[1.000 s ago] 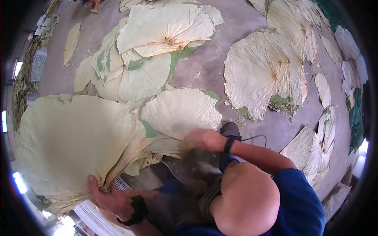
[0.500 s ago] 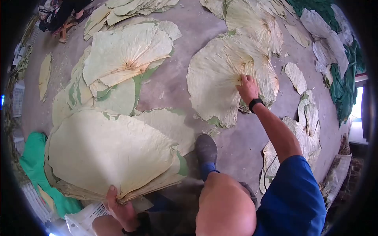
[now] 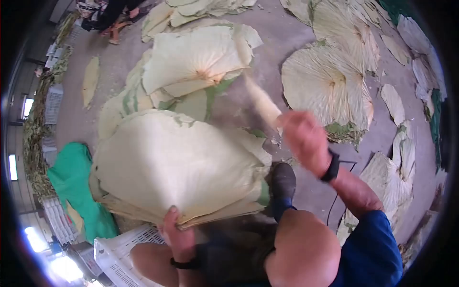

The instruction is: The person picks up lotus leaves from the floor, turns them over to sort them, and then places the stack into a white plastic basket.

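My left hand (image 3: 178, 234) pinches the lower edge of a stack of dried lotus leaves (image 3: 143, 158), thumb on top and fingers beneath. The leaves are pale, fan-shaped and folded, with green patches at some edges. Out in front, my right hand (image 3: 303, 141) is closed and blurred by motion. From it a pale dried lotus leaf (image 3: 262, 103), seen nearly edge-on, reaches up and left toward another pile of leaves (image 3: 191, 62). To the right of that hand lies a further pile of lotus leaves (image 3: 330, 83) on the floor.
A white plastic crate (image 3: 119, 258) stands by my left leg, beside a green cloth (image 3: 76, 186). More leaves (image 3: 382, 177) lie at the right. My shoe (image 3: 283, 181) rests on the grey floor. Far back at left is a small wooden stool (image 3: 114, 32).
My right hand has left the right-hand pile and come back toward me, lifting a leaf. My left hand still grips the stack. The whole view has shifted, moving things rightward.
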Tool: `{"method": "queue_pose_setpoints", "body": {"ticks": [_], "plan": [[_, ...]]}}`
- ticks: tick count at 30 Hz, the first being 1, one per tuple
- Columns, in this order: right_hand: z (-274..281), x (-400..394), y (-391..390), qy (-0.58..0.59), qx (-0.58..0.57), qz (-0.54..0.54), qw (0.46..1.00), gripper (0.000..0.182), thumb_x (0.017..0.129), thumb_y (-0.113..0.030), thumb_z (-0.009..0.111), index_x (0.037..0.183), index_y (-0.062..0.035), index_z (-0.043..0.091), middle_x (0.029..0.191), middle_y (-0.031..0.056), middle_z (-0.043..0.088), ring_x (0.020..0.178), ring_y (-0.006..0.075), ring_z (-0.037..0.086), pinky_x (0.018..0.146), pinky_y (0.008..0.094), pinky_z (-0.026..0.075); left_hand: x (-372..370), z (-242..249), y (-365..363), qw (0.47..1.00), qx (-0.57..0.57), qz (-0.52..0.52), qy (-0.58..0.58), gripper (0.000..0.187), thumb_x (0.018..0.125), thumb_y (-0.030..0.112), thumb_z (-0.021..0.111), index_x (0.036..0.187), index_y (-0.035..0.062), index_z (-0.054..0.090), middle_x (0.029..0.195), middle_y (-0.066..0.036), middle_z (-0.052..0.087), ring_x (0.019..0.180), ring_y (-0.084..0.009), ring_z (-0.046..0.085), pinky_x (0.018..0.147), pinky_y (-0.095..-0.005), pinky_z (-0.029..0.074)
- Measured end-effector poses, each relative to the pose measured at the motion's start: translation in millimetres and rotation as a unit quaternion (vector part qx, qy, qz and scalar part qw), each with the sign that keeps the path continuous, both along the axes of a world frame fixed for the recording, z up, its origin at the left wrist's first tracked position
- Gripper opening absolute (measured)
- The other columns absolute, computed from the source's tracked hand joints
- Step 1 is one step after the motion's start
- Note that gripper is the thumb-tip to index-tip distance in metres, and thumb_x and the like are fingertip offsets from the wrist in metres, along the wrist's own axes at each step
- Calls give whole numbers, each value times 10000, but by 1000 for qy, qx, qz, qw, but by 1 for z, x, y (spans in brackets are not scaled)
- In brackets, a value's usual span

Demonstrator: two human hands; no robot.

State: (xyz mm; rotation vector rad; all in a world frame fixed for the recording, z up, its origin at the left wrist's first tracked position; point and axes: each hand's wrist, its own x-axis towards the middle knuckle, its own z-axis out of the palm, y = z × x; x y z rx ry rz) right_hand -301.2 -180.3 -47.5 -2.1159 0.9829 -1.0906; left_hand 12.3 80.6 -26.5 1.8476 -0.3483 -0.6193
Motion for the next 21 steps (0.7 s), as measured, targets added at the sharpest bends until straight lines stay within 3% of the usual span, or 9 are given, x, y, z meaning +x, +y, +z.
{"method": "queue_pose_setpoints", "body": {"ticks": [1, 3, 7, 9, 11, 15, 17, 19, 21], "plan": [[16, 21, 19, -46, 49, 81, 994, 276, 888, -45, 595, 1152, -56, 675, 1164, 127, 631, 1024, 309, 639, 851, 382, 544, -12, 12, -13, 1000, -7, 1, -9, 353, 837, 104, 751, 1157, 93, 602, 935, -127, 684, 914, -269, 654, 858, -423, 493], [46, 60, 39, -61, -15, 212, 975, 323, 879, -83, 616, 1198, -56, 662, 1189, 123, 631, 1037, 302, 637, 877, 386, 547, -46, 46, -49, 994, -69, 53, 73, 65, 845, 73, 661, 851, 39, 607, 835, -36, 572, 807, -158, 603, 771, -346, 551], [45, 105, 67, -30, -66, 356, 932, 359, 866, -143, 636, 1216, -65, 644, 1226, 98, 614, 1105, 280, 607, 918, 393, 519, -36, 36, -33, 998, -52, -10, 37, 92, 857, 100, 634, 908, 23, 634, 919, -58, 632, 853, -171, 636, 791, -342, 560], [42, 114, 73, -23, -58, 399, 915, 373, 859, -153, 643, 1222, -66, 638, 1240, 93, 607, 1128, 274, 595, 931, 390, 509, -30, 23, -24, 989, -102, 39, 104, 131, 863, 111, 621, 950, 17, 647, 955, -62, 650, 874, -177, 648, 801, -342, 560], [39, 117, 75, -39, -57, 405, 912, 382, 856, -153, 649, 1230, -75, 629, 1280, 96, 593, 1165, 279, 579, 939, 410, 490, -24, 13, -14, 990, -24, -96, -100, 158, 863, 117, 623, 968, 1, 645, 956, -62, 648, 875, -179, 649, 804, -336, 555], [52, 120, 69, -31, -70, 404, 911, 388, 855, -158, 657, 1236, -83, 638, 1303, 113, 587, 1197, 294, 568, 943, 437, 477, -24, 32, -13, 962, 7, -176, -211, 185, 881, 116, 605, 997, -23, 641, 980, -73, 654, 899, -182, 650, 811, -329, 547], [61, 125, 63, -50, -104, 366, 924, 388, 861, -162, 657, 1242, -89, 645, 1324, 120, 581, 1221, 309, 560, 957, 454, 463, -39, 52, -34, 977, -150, 36, 147, 167, 901, 80, 575, 1009, -28, 643, 1002, -79, 658, 918, -188, 651, 807, -324, 540], [75, 129, 65, -44, -91, 381, 919, 397, 858, -155, 661, 1248, -85, 648, 1316, 133, 581, 1212, 330, 564, 976, 453, 457, -38, 49, -31, 974, -169, 25, 147, 168, 922, 48, 552, 1036, -28, 649, 1018, -81, 664, 927, -189, 656, 810, -329, 550], [84, 135, 70, -49, -80, 418, 904, 415, 852, -145, 661, 1263, -86, 639, 1304, 139, 585, 1207, 350, 563, 989, 456, 452, -39, 52, -36, 904, -323, 33, 278, 214, 927, 18, 555, 1121, -21, 637, 1064, -87, 671, 956, -197, 667, 839, -342, 567]]}}
